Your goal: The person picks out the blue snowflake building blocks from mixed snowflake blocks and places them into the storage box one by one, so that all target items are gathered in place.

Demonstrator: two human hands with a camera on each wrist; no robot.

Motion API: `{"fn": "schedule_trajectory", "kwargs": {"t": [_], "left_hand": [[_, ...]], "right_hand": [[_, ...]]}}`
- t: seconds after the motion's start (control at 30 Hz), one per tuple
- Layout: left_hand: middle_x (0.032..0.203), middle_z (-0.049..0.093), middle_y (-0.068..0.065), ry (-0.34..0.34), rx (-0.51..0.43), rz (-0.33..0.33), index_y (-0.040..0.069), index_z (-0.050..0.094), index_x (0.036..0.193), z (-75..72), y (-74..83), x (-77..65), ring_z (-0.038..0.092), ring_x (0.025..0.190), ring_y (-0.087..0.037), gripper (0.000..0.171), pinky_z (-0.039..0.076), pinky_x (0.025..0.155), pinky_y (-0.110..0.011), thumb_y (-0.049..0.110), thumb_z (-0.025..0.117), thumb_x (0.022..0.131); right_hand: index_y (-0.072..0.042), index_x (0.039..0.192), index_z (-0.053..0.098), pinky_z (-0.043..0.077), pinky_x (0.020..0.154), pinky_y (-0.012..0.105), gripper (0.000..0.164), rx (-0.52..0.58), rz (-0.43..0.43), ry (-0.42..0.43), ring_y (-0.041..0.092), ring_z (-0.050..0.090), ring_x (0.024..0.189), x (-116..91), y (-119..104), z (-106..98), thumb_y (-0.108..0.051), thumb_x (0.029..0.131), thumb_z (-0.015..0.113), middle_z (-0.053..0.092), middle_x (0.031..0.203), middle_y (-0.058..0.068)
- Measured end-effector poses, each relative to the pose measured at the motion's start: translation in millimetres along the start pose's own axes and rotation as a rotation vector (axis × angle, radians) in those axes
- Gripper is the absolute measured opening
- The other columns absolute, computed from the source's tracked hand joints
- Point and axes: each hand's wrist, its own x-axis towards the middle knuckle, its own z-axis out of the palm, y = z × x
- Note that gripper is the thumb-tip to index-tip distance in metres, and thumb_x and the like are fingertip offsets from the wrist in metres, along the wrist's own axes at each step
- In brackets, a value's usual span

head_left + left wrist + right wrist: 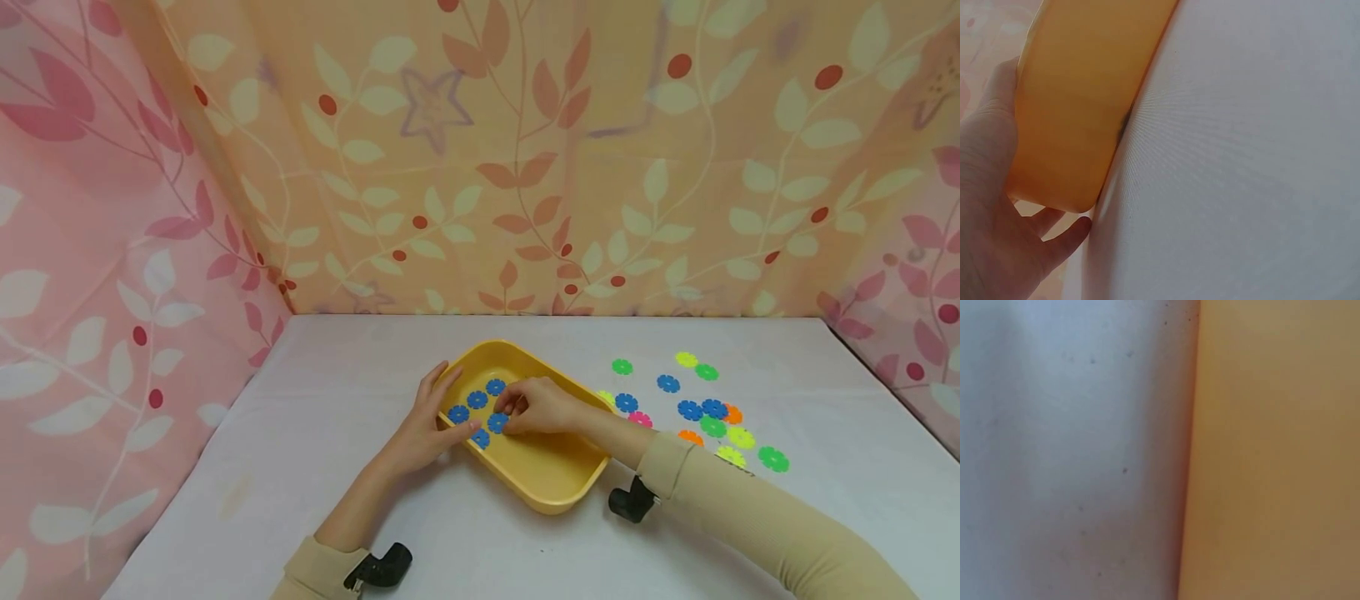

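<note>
A yellow plastic tray (570,475) stands at an angle on the table, with several blue flower-shaped discs (477,399) lying at its far left end. My left hand (423,429) grips the tray's left end, thumb over the rim and the other fingers around the outside corner. In the left wrist view that hand (997,187) spans the orange-looking tray wall (1085,94). Inside the tray, my right hand (543,406) pinches the edge of one blue disc (498,422) close beside the others. The right wrist view shows only the tray's outer wall (1272,450) and tabletop.
Right of the tray lie loose flower discs: green (773,459), yellow (741,437), orange (733,414), pink (640,419) and blue (668,383), some overlapping. A white cloth (247,467) covers the table. Patterned curtains (517,167) close off the back and sides.
</note>
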Motion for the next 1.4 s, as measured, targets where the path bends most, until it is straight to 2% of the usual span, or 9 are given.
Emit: {"fn": "schedule_trajectory", "kwargs": {"t": [0.2, 0.43, 0.77, 1.0, 1.17, 1.27, 1.4], "left_hand": [[0.162, 0.003, -0.002, 0.0, -0.005, 0.003, 0.027, 0.025, 0.155, 0.6, 0.3, 0.1, 0.017, 0.144, -0.03, 0.085, 0.023, 0.111, -0.057, 0.037, 0.074, 0.087], [0.161, 0.002, 0.004, -0.002, -0.004, 0.008, 0.027, 0.024, 0.155, 0.6, 1.3, -0.2, 0.016, 0.145, -0.031, 0.085, 0.023, 0.111, -0.058, 0.037, 0.074, 0.087], [0.161, 0.003, 0.004, -0.005, 0.004, 0.011, 0.025, 0.026, 0.155, 0.5, 0.6, -0.3, 0.016, 0.145, -0.029, 0.084, 0.021, 0.112, -0.057, 0.038, 0.073, 0.087], [0.161, 0.002, 0.003, -0.001, 0.007, 0.017, 0.024, 0.025, 0.155, 0.3, -1.1, -0.4, 0.014, 0.146, -0.031, 0.085, 0.02, 0.112, -0.058, 0.038, 0.074, 0.087], [0.161, 0.001, 0.004, -0.003, 0.005, 0.013, 0.024, 0.025, 0.155, -1.0, 0.9, -1.3, 0.014, 0.145, -0.031, 0.085, 0.02, 0.111, -0.059, 0.038, 0.074, 0.087], [0.161, 0.002, 0.005, -0.005, 0.003, 0.011, 0.023, 0.026, 0.155, -1.5, 2.2, -1.6, 0.014, 0.145, -0.031, 0.085, 0.02, 0.111, -0.059, 0.037, 0.074, 0.087], [0.161, 0.003, 0.003, -0.005, 0.001, 0.013, 0.021, 0.027, 0.155, -1.6, 2.7, -1.5, 0.015, 0.145, -0.031, 0.085, 0.02, 0.111, -0.058, 0.036, 0.074, 0.087]], "right_hand": [[-0.009, 0.099, 0.072, 0.05, 0.071, 0.021, 0.022, -0.005, -0.016, 0.007, 0.009, 0.057, 0.075, -0.5, 0.1, 0.0, -0.014, 0.079, 0.081, 0.064, 0.084, -0.004], [-0.01, 0.099, 0.072, 0.049, 0.07, 0.021, 0.022, -0.004, 0.005, 0.006, 0.01, 0.056, 0.076, -0.3, 0.8, -1.2, -0.016, 0.081, 0.081, 0.063, 0.084, -0.005], [-0.011, 0.104, 0.071, 0.053, 0.073, 0.024, 0.022, 0.11, 0.065, 0.047, 0.013, 0.062, 0.08, -9.5, -2.6, -10.5, -0.018, 0.084, 0.077, 0.068, 0.09, -0.003], [-0.006, 0.113, 0.07, 0.052, 0.079, 0.027, 0.03, 0.215, 0.074, 0.153, 0.017, 0.063, 0.089, -34.2, -12.7, -31.0, -0.022, 0.088, 0.073, 0.07, 0.099, 0.0], [-0.005, 0.119, 0.067, 0.052, 0.086, 0.03, 0.034, 0.324, 0.153, 0.24, 0.021, 0.062, 0.096, -56.3, -11.3, -49.6, -0.024, 0.09, 0.071, 0.068, 0.111, 0.008], [-0.006, 0.12, 0.065, 0.053, 0.088, 0.034, 0.036, 0.366, 0.202, 0.299, 0.024, 0.063, 0.099, -70.7, -6.9, -60.1, -0.027, 0.091, 0.071, 0.066, 0.116, 0.012], [-0.008, 0.122, 0.064, 0.051, 0.091, 0.044, 0.041, 0.392, 0.253, 0.337, 0.029, 0.062, 0.105, -91.0, 3.3, -70.3, -0.033, 0.091, 0.07, 0.063, 0.122, 0.015]]}}
